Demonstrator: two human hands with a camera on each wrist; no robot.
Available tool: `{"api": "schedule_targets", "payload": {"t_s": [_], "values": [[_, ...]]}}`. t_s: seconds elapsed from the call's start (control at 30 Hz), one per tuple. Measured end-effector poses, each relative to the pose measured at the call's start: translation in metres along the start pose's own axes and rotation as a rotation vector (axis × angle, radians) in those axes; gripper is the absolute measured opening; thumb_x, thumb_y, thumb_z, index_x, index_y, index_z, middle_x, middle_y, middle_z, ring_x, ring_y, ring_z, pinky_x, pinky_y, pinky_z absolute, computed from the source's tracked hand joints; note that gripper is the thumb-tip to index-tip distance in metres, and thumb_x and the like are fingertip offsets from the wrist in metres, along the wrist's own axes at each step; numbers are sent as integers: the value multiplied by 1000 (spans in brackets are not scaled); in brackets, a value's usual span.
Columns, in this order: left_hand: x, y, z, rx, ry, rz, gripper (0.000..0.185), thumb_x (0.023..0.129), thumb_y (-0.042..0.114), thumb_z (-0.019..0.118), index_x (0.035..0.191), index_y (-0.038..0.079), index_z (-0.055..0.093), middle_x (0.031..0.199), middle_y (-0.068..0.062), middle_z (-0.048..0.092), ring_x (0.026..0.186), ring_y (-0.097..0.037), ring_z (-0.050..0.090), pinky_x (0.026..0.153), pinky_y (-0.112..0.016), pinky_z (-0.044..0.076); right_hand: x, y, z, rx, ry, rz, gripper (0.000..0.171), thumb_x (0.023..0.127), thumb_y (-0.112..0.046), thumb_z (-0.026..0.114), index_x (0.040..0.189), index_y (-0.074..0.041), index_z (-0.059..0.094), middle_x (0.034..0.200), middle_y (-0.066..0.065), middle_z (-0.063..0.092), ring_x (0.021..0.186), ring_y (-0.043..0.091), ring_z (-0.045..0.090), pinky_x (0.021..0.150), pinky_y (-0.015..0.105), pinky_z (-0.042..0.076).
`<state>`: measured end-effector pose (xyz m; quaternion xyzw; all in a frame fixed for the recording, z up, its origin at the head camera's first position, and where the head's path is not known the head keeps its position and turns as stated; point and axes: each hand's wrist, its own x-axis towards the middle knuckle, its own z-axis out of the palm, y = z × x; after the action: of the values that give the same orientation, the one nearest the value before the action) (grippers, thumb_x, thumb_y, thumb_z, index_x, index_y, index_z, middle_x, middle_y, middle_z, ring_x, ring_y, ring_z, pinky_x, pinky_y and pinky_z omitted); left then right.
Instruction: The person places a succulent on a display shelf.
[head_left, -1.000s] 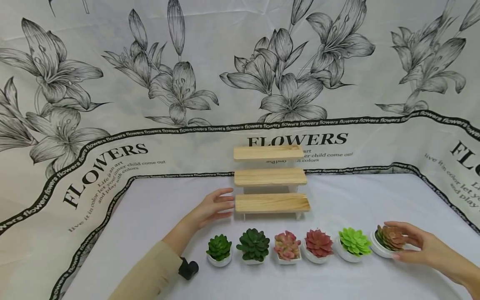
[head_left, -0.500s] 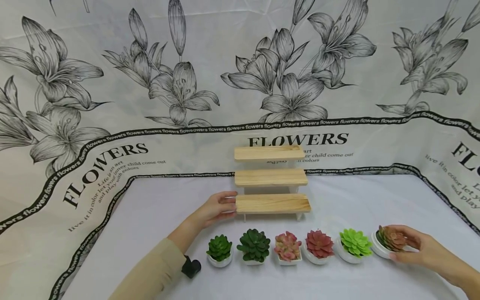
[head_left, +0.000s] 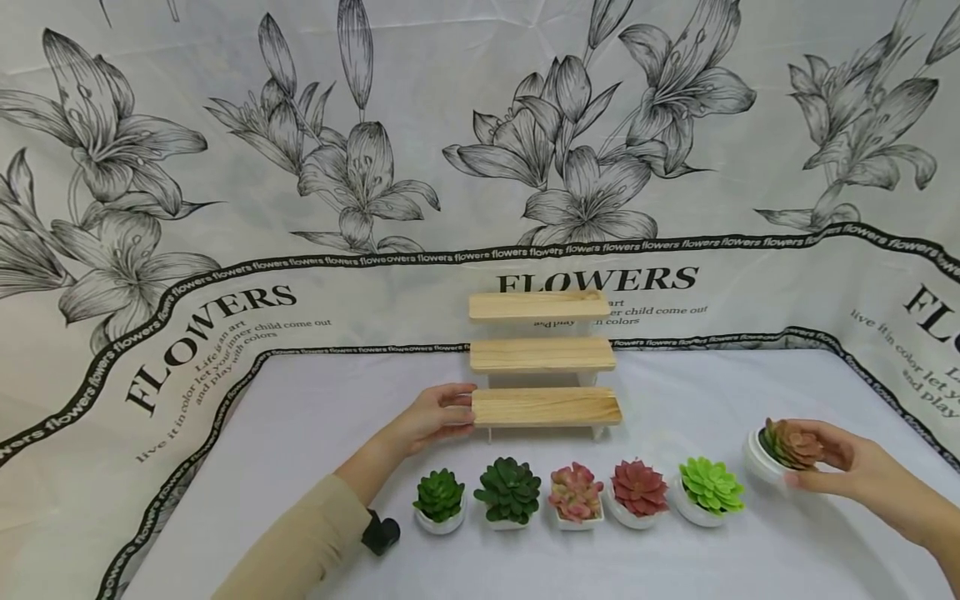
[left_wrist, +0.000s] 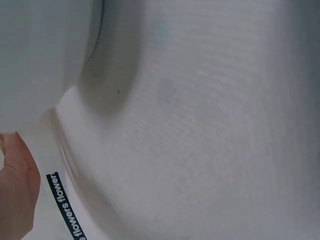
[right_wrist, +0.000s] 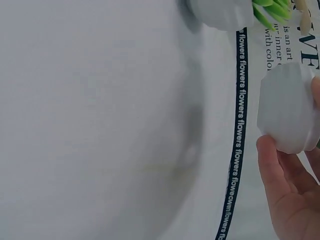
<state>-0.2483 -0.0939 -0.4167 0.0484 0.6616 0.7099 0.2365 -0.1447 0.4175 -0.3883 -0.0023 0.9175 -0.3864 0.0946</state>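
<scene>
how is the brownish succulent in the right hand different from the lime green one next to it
The brownish succulent is gripped by the right hand, lifted and tilted toward the left; the lime green succulent stands upright on the table, untouched. The brownish one has dull reddish-brown leaves, the lime one bright green leaves. The brownish one sits out of the row; the lime one stays in it. Both have small white pots.

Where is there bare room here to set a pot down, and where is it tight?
All three wooden steps are bare. Cloth lies open right of the stand, behind the lime succulent. The front row of pots is packed close. The right hand holds the brown succulent; the left hand grips the lowest step.
</scene>
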Motion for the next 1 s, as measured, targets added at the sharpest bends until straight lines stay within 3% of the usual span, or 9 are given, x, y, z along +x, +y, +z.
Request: {"api": "schedule_targets", "payload": {"t_s": [0.13, 0.17, 0.33, 0.6, 0.8, 1.0], "values": [[1, -1, 0, 8, 7, 10, 52, 88, -9, 54, 138, -3, 40, 132, -24, 41, 92, -18, 58, 87, -34, 53, 6, -14, -4, 21, 5, -23, 70, 88, -23, 65, 141, 2, 27, 117, -20, 41, 95, -19, 38, 69, 14, 47], [1, -2, 0, 9, 10, 10, 52, 88, -9, 55, 137, -3, 41, 132, -24, 41, 92, -19, 59, 87, -34, 53, 8, -17, -6, 38, 5, -40, 70, 88, -21, 66, 142, 2, 27, 114, -26, 38, 90, -24, 34, 69, 13, 47], [2, -1, 1, 28, 30, 13, 52, 87, -9, 56, 137, -3, 42, 131, -24, 42, 92, -19, 59, 88, -35, 52, 16, -39, -14, 85, -2, -113, 68, 88, -15, 65, 143, 1, 27, 109, -31, 40, 94, -19, 39, 70, 12, 46], [3, 0, 3, 61, 64, 20, 50, 87, -9, 56, 135, -3, 44, 128, -22, 44, 92, -20, 58, 87, -34, 53, 29, -86, -29, 139, -6, -213, 54, 88, -6, 63, 134, -15, 37, 107, -14, 53, 93, 1, 55, 73, 18, 51], [1, -3, 5, 123, 69, 62, 49, 87, -7, 58, 134, -4, 46, 125, -23, 47, 91, -20, 59, 86, -34, 54, 42, -122, -29, 155, -66, -220, 64, 89, -8, 62, 141, 2, 26, 109, -10, 56, 96, 4, 55, 76, 18, 50], [-1, -3, 4, 141, 56, 84, 51, 86, -5, 58, 135, -5, 44, 123, -22, 47, 93, -20, 59, 85, -32, 54, 59, -154, -19, 164, -108, -221, 69, 88, -14, 63, 143, 2, 24, 117, 7, 52, 97, 7, 55, 80, 23, 51]]}}
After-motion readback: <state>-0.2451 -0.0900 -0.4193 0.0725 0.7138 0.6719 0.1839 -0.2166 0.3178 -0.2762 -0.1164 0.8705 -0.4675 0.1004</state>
